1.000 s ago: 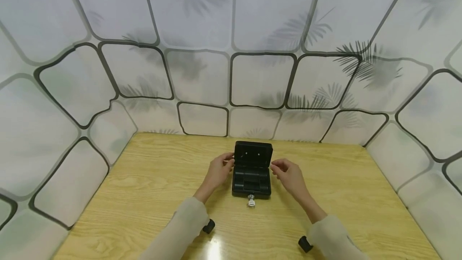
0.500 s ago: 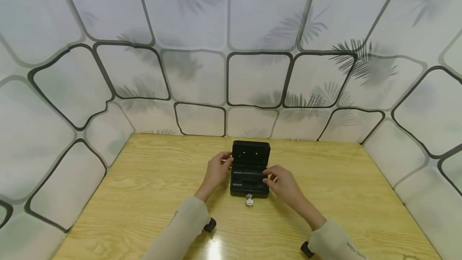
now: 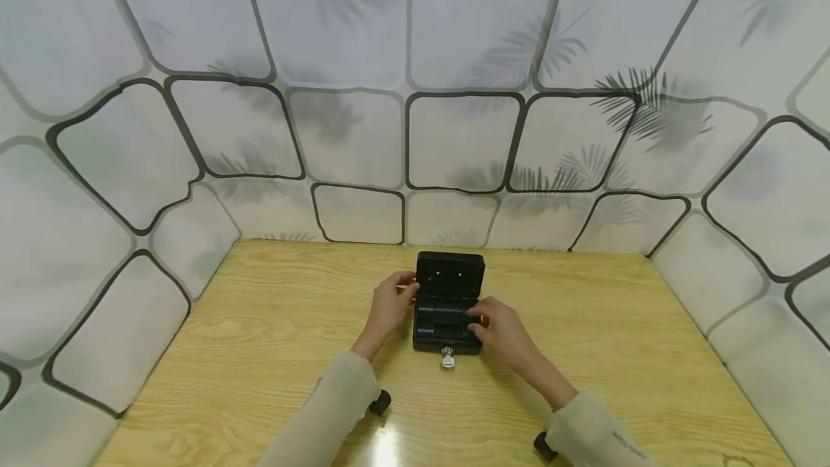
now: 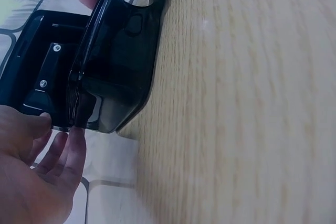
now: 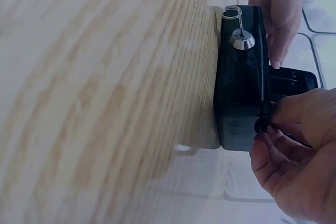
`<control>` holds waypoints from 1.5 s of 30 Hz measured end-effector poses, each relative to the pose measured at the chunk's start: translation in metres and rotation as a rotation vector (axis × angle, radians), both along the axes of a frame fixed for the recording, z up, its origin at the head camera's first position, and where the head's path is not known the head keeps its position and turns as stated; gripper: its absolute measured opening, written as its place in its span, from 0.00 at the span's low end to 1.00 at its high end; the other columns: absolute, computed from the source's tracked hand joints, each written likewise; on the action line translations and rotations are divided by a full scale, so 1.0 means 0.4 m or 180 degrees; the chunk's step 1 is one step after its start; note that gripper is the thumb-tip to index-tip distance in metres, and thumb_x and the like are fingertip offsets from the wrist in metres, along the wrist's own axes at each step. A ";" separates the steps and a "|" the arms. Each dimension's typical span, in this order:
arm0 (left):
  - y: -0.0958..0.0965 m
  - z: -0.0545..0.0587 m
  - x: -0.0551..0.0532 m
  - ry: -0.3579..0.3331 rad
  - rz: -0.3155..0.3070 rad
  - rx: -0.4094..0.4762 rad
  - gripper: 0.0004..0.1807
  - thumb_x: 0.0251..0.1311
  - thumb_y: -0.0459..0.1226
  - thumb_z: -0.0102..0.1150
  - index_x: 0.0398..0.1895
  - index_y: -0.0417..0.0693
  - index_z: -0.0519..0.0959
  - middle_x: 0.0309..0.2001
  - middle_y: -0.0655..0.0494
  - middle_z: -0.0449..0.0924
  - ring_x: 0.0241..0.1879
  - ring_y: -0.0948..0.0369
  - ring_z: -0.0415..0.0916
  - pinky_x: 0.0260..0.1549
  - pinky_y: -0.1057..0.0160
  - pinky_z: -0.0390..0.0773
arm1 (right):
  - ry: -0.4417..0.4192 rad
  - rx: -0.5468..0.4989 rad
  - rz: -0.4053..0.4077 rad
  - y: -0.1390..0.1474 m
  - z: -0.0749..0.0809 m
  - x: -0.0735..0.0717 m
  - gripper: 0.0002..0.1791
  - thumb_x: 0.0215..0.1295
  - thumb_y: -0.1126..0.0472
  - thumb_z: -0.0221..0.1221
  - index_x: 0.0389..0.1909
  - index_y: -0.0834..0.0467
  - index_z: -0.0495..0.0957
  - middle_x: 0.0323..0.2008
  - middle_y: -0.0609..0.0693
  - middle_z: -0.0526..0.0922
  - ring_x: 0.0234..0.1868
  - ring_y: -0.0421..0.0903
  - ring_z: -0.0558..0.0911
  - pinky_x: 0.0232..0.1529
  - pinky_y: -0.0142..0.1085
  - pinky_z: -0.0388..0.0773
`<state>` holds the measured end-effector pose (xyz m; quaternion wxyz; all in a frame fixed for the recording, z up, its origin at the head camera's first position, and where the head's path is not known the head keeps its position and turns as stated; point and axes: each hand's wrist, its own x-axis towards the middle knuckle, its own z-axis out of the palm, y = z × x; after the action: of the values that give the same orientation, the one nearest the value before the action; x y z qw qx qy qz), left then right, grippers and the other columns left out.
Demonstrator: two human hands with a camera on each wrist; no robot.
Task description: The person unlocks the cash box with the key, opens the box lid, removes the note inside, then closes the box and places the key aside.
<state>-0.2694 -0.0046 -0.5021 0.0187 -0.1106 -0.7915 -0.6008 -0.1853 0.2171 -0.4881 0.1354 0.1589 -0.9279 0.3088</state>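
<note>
A black cash box (image 3: 428, 346) stands on the table with its lid (image 3: 450, 261) raised and its compartments facing up. From the lock at its front hangs a key with a ring (image 3: 447, 359). My left hand (image 3: 389, 305) rests against the left side near the hinge; in the left wrist view its fingers (image 4: 73, 158) touch the box's side, with the thumb at the lid's edge. My right hand (image 3: 502, 330) pinches the box's right edge, thumb inside the rim and fingers outside in the right wrist view. Exactly what lies under those fingertips is partly hidden.
The wooden table (image 3: 285, 352) reaches back to a pale patterned curtain (image 3: 363, 135), which also runs along the left and right sides. Black wrist devices sit under both sleeves (image 3: 337, 395).
My right hand has moved left and slightly toward me, from beside the hinge onto the box's right rim. My left hand keeps its place. The whole view has shifted slightly.
</note>
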 end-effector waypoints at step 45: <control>0.006 0.010 -0.002 -0.0099 0.0084 -0.0088 0.12 0.72 0.28 0.59 0.55 0.32 0.81 0.52 0.38 0.83 0.44 0.49 0.85 0.40 0.60 0.88 | 0.0039 0.0186 0.0141 0.004 -0.006 -0.032 0.05 0.60 0.75 0.69 0.34 0.64 0.88 0.35 0.54 0.86 0.37 0.52 0.86 0.40 0.45 0.87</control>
<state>-0.2701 -0.0023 -0.4982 0.0128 -0.0911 -0.8013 -0.5912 -0.1982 0.2186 -0.4906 0.1295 0.1852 -0.9320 0.2835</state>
